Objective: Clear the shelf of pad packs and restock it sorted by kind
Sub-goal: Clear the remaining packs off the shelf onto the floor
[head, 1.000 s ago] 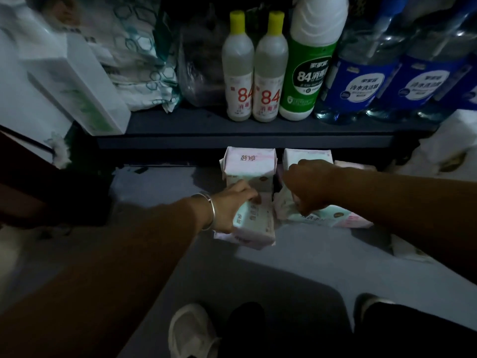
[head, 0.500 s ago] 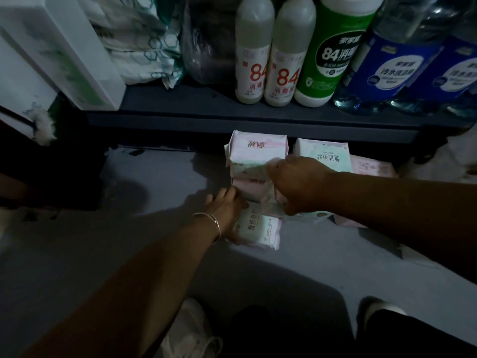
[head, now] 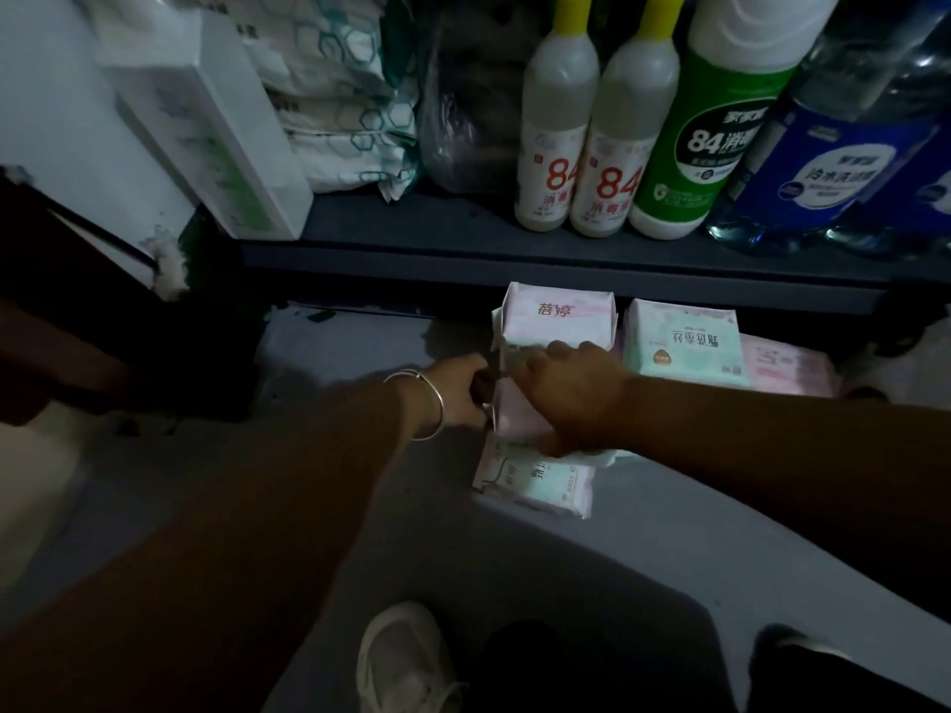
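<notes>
Both our hands grip a pink pad pack [head: 517,411] on the floor: left hand [head: 463,396] at its edge, right hand [head: 576,398] on top.

I am reaching both arms forward and down, forearms converging ahead of me. My left hand [head: 460,396], wrist bearing a thin bangle [head: 429,403], is curling its fingers around a pink pack [head: 517,414]. My right hand [head: 571,398] is lying knuckles-up, fingers bent, gripping the same pack from above.

Pink pad pack [head: 558,313] upright below the shelf [head: 514,259], mint pack [head: 684,344] just beside, another mint-pink pack [head: 540,483] flat nearer.
</notes>
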